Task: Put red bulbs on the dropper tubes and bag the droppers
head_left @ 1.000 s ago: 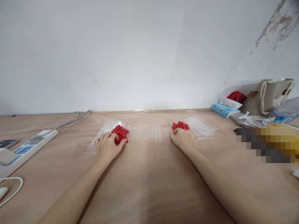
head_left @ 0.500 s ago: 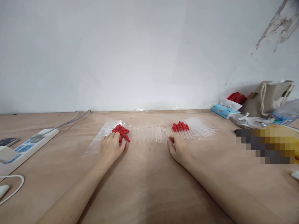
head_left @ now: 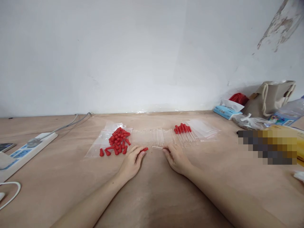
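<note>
Between the thumb and fingers of my left hand (head_left: pixel 133 160) is a red rubber dropper bulb (head_left: pixel 145 149), its end pointing right. My right hand (head_left: pixel 177 158) pinches a clear glass dropper tube (head_left: pixel 156 147), whose free end faces the bulb across a small gap. A pile of red bulbs (head_left: pixel 118 139) lies on a clear plastic bag (head_left: pixel 96 144) to the left. Beyond my hands runs a row of glass tubes (head_left: pixel 152 136). Several droppers with red bulbs fitted (head_left: pixel 182 128) lie together at the right end of the row.
Clear zip bags (head_left: pixel 204 129) lie behind the fitted droppers. At left are a power strip (head_left: pixel 45 137) and a white cable (head_left: pixel 17 193). A tissue pack (head_left: pixel 226 111), a canvas bag (head_left: pixel 258 98) and a plastic bottle (head_left: pixel 291 110) stand at the right by the wall (head_left: pixel 142 63).
My left hand has moved right from the bulb pile, now holding one bulb. My right hand has drawn a glass tube toward me, away from the row, and turned it leftward.
</note>
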A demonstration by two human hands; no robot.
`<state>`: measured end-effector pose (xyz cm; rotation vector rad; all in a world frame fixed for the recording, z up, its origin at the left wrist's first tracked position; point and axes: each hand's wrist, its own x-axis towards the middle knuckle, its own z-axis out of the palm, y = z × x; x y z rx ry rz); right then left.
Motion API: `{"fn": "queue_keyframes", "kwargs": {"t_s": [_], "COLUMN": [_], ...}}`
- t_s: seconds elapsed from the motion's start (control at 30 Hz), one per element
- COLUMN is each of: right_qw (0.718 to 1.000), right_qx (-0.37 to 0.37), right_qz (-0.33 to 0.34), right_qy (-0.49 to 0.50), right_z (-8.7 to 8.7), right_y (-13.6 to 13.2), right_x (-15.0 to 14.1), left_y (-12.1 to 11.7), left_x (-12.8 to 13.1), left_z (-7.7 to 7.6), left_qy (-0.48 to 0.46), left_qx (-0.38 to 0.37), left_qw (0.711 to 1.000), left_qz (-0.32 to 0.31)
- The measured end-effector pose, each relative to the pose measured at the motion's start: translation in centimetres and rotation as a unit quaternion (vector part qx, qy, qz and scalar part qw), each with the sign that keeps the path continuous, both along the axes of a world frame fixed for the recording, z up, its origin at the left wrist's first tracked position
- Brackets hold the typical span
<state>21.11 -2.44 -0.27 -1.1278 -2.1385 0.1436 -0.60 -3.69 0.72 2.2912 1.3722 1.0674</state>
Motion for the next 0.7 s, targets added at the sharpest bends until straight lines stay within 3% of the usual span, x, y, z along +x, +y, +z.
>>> {"fn": "queue_keyframes", "kwargs": {"t_s": [0.43, 0.7], "right_qw": [0.998, 0.993], "right_qx": [0.012, -0.023], "right_qz": [0.042, 0.106], "right_qy": [-0.049, -0.049], "right_z": [0.06, 0.29], "right_y": [-0.09, 0.48], "right_x": [-0.84, -0.05], "left_y": [-0.15, -0.34], "left_x": [0.17, -0.09], "left_z": [0.38, 0.52], "left_qy": [-0.034, -0.019], "left_qx": [-0.053, -0.044], "left_qw": [0.998, 0.995], "left_qz": [-0.020, -0.084]}}
